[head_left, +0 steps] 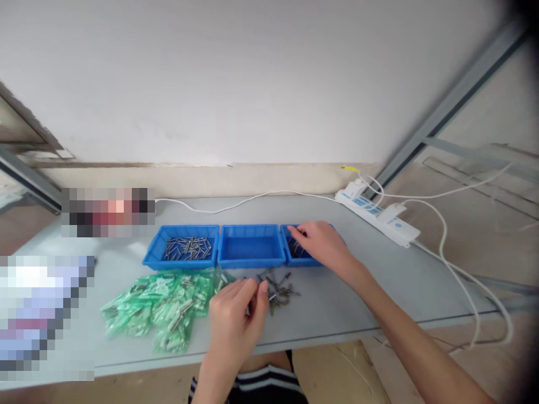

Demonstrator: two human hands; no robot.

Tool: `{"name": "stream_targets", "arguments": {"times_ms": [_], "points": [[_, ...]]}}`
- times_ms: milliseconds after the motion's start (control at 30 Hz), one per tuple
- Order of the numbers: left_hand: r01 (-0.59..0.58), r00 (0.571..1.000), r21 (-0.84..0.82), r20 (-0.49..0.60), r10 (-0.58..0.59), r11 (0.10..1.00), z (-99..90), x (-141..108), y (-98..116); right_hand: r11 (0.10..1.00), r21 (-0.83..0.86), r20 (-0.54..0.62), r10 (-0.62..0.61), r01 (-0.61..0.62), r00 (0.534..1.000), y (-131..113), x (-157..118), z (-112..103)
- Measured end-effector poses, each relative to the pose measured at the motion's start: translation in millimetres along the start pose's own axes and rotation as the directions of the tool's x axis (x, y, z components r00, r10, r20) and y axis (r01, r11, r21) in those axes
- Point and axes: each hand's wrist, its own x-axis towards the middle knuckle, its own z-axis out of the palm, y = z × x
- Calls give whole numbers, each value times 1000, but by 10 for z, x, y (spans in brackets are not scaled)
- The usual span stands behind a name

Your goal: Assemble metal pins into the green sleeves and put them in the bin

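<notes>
A grey tabletop (332, 308) runs from the left foreground to a metal post (455, 84) at right, its front edge just beyond the left forearm, its back edge along a pale wall (252, 84). A strip of plain surface lies behind the trays; a wider stretch opens to the right of the small pile and beneath the right forearm.

At far left, a pixelated patch (40, 314) covers the near corner and another (107, 213) the back. Green plastic bags (168, 303) of metal pieces crowd the front, left of the left hand (238, 308). A thin white cable (214, 211) trails behind the trays to a white power strip (377, 216), plugs in place, whose cords hang over the right side.

The left tray (181, 265) holds a layer of silvery pins; the middle tray (251, 248) shows its blue floor. The left hand is curled, thumb near forefinger, beside loose, dull grey, headed pins (280, 292) scattered before the right tray (301, 262). The right hand (318, 238) reaches over that tray, partly hiding dark pins inside, fingers loosely bent. I cannot tell whether either hand grips anything.
</notes>
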Motion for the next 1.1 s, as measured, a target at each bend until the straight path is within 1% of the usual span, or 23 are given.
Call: {"name": "stream_targets", "arguments": {"times_ms": [100, 167, 300, 400, 533, 667, 933, 1033, 1100], "points": [[5, 1000, 1, 12, -5, 1000, 4, 13, 13, 998, -64, -111, 12, -19, 994, -1, -44, -3], [12, 1000, -1, 20, -12, 1000, 8, 17, 18, 992, -119, -140, 21, -38, 990, -3, -65, -10], [33, 999, -15, 18, -33, 999, 11, 13, 20, 966, -250, -106, 44, -69, 993, -17, -92, -23], [44, 999, -21, 22, -44, 999, 9, 9, 19, 955, -288, -90, 52, -76, 995, -19, -111, -35], [72, 997, -38, 44, -70, 997, 6, 12, 24, 962, -259, -108, 58, -85, 992, 2, -133, -68], [76, 996, -33, 42, -75, 997, 2, 19, 36, 969, -233, -101, 65, -87, 993, 21, -143, -98], [90, 995, -50, 52, -88, 995, 19, -6, 11, 980, -176, -170, 62, -92, 983, 94, -159, -71], [93, 994, -47, 55, -91, 995, 23, -21, 1, 990, -126, -254, 24, -58, 967, 108, -180, -61], [90, 995, -41, 49, -88, 995, 19, -24, 4, 996, -88, -338, -24, -6, 941, 90, -201, -58]]}}
